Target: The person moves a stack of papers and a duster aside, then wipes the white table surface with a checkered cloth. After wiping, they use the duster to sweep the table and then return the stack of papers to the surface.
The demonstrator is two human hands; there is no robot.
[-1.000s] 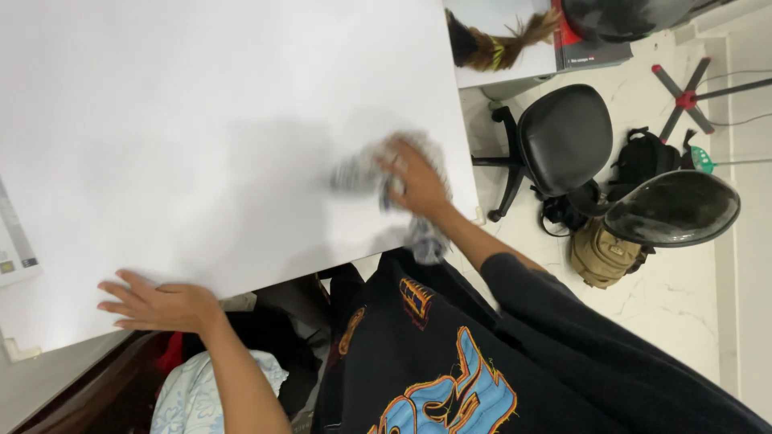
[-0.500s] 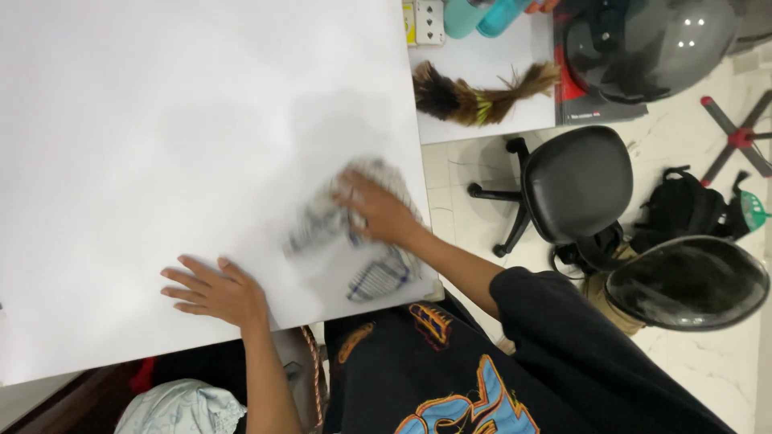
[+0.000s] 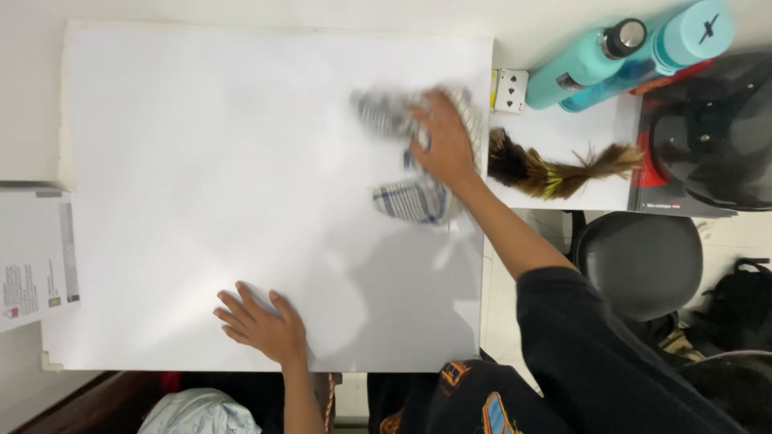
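Checked cloth (image 3: 414, 173) crumples under right hand (image 3: 442, 145).

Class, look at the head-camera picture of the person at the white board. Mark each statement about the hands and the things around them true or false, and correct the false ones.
1. The right hand presses on a checked cloth lying on the white board. True.
2. The left hand holds a bottle. False: it lies flat on the board near its lower edge, fingers spread, holding nothing.
3. Two turquoise bottles lie beyond the board's right edge. True.
4. The feather duster rests in the middle of the board. False: it lies off the board, to the right of the right hand.
5. A black chair shows below the duster. True.
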